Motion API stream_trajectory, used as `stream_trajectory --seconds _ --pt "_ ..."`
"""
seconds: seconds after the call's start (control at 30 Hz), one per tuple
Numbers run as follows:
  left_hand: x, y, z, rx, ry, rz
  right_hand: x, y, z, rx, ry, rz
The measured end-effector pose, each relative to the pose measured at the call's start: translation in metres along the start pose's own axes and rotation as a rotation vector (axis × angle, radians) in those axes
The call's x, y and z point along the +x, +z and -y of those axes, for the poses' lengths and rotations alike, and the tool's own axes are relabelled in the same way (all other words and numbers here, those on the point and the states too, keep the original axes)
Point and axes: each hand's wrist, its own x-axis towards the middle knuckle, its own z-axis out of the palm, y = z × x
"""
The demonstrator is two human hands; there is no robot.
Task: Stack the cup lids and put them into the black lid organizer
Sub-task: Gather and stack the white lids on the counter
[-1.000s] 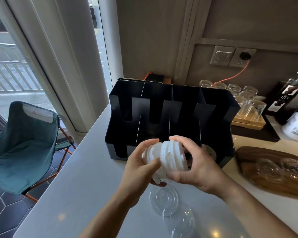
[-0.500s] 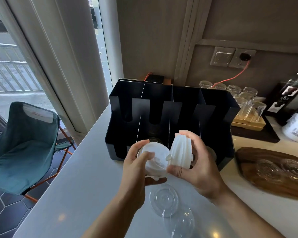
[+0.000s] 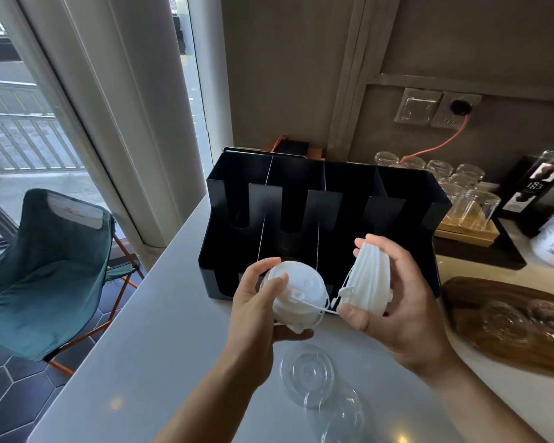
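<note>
My left hand [image 3: 255, 314] grips a short stack of white cup lids [image 3: 298, 292], top face toward me. My right hand [image 3: 394, 302] holds a second stack of white lids [image 3: 370, 278] on edge, a small gap apart from the first. Both stacks hover just in front of the black lid organizer [image 3: 304, 203], which stands on the grey counter [image 3: 147, 346] with several slotted compartments. Two clear plastic lids [image 3: 307, 374] lie overlapping on the counter below my hands, the nearer one [image 3: 336, 417] partly cut off.
A wooden board [image 3: 499, 343] with clear lids lies at the right. Upturned glasses [image 3: 461, 193] on a wooden tray, a dark bottle box and a white container stand behind it. A teal folding chair [image 3: 45, 266] sits on the floor beyond the counter's left edge.
The one joined stack of white lids has been pulled into two. My right hand moved right and up with its part; the left hand keeps the other part.
</note>
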Motion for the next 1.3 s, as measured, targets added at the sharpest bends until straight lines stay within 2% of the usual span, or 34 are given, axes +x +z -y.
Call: stream_trajectory --seconds 0.1,0.2,0.33,0.47,0.6,0.73,0.87,1.03,1.17,1.3 --pt "0.003 0.001 0.001 0.004 0.048 -0.047 -0.006 -0.004 0.006 -0.163 0.016 0.182" --pt "0.006 -0.003 0.0 0.057 0.074 -0.016 -0.009 -0.012 0.01 -0.391 -0.109 0.323" --pt "0.006 -0.013 -0.01 0.191 0.014 0.141 0.012 -0.029 0.029 -0.501 -0.234 0.355" --pt "0.006 -0.008 -0.02 0.303 -0.005 0.33 0.04 -0.025 0.048 -0.679 -0.393 0.664" --pt "0.007 -0.002 -0.02 0.282 -0.015 0.38 0.055 -0.013 0.048 -0.676 -0.37 0.856" --pt "0.006 -0.002 -0.014 0.256 -0.051 0.37 0.061 -0.01 0.046 -0.739 -0.343 0.933" --pt "0.011 -0.004 -0.009 0.238 -0.103 0.461 0.062 -0.003 0.047 -0.704 -0.268 0.969" --pt "0.012 -0.012 -0.006 0.27 -0.033 0.538 0.058 -0.004 0.036 -0.767 -0.284 0.939" --pt "0.008 -0.008 -0.002 0.343 0.081 0.49 0.052 -0.004 0.029 -0.78 -0.24 0.908" --pt "0.003 -0.004 0.004 0.248 0.046 0.417 0.047 -0.008 0.021 -0.754 -0.168 0.854"
